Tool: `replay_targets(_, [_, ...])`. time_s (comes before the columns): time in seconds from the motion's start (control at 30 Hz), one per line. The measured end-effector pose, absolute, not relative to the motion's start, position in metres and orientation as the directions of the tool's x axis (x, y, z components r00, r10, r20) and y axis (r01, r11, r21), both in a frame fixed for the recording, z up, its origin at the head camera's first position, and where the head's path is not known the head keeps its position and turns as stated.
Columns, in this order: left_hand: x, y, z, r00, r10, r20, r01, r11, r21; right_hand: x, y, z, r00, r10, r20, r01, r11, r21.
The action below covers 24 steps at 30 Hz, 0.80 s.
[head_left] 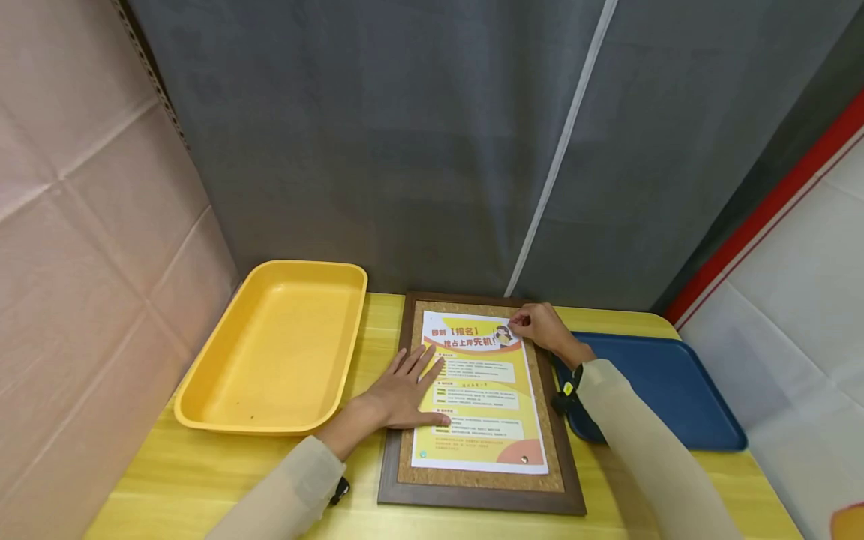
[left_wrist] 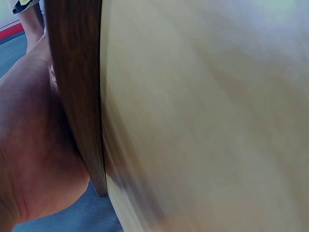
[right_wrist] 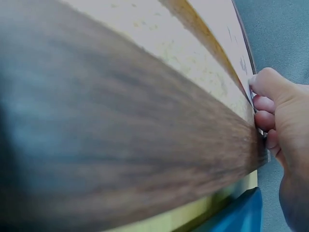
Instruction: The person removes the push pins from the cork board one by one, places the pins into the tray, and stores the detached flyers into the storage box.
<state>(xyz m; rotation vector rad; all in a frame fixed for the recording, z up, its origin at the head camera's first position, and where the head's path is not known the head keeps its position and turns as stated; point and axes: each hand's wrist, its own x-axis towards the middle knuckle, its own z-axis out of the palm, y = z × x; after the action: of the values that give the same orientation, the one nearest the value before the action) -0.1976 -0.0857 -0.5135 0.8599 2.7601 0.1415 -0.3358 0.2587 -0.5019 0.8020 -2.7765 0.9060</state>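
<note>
A printed yellow-and-white sheet (head_left: 482, 450) lies on a cork board (head_left: 472, 480) with a dark brown wooden frame (head_left: 481, 499). My left hand (head_left: 403, 394) rests with spread fingers over the sheet's left edge, its heel on the frame. At the sheet's top right corner, my right hand (head_left: 542, 328) has thumb and fingers pinched together; a small pale pushpin (right_wrist: 252, 81) shows at the thumb tip, mostly hidden. Round pin heads sit in the lower corners: a teal pin (head_left: 423, 454) at left and a shiny pin (head_left: 524, 459) at right.
Left of the board stands a deep yellow tray (head_left: 270, 429), with a tiny dark speck inside. A blue tray (head_left: 664, 390) lies to the right, close to the frame under my right forearm. Behind the yellow wooden table (head_left: 351, 480) hangs a grey curtain (head_left: 405, 150).
</note>
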Motion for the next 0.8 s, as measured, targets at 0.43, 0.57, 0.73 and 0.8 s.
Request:
replay_targets(0.43, [-0.198, -0.088, -0.516, -0.789, 0.586, -0.187, 0.562, 0.810, 0.168, -0.339, 0.256, -0.502, -0.826, -0.497, 0.265, -0.562, 0.687, -0.461])
replay_targets(0.57, [-0.194, -0.086, -0.508, -0.785, 0.586, -0.201, 0.561, 0.810, 0.169, -0.337, 0.257, -0.502, -0.820, -0.504, 0.271, -0.569, 0.677, -0.466])
replay_targets(0.73, [-0.192, -0.086, -0.507, -0.782, 0.590, -0.200, 0.561, 0.807, 0.186, -0.335, 0.258, -0.502, -0.828, -0.496, 0.262, -0.557, 0.669, -0.492])
replay_targets(0.8, [-0.192, -0.087, -0.507, -0.784, 0.591, -0.191, 0.561, 0.806, 0.189, -0.335, 0.260, -0.503, -0.826, -0.496, 0.268, -0.560, 0.663, -0.497])
